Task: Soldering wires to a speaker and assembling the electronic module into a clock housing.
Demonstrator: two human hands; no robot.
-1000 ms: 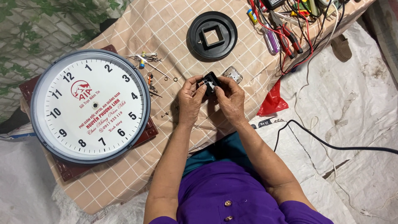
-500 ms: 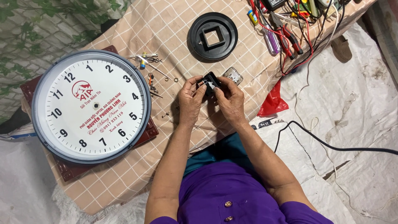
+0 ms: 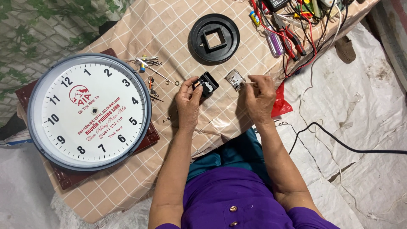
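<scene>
two hands work apart over the checked cloth (image 3: 169,25). left hand (image 3: 188,101) pinches a small black clock box (image 3: 206,84), open side up. right hand (image 3: 259,95) has its fingertips closed at a clear plastic cover (image 3: 234,79) lying just beside. a white wall clock (image 3: 90,111) rests well left.

A large round wall clock (image 3: 89,111) is lying face up at the left of the frame, sitting on a dark red board (image 3: 150,139). A black round backplate (image 3: 214,38) with a square opening is resting at the upper centre on the checked cloth (image 3: 169,25). Pliers and red wires (image 3: 292,38) are crowding the upper right. A black cable (image 3: 339,144) is trailing across the white sheet (image 3: 369,97) at the right.
</scene>
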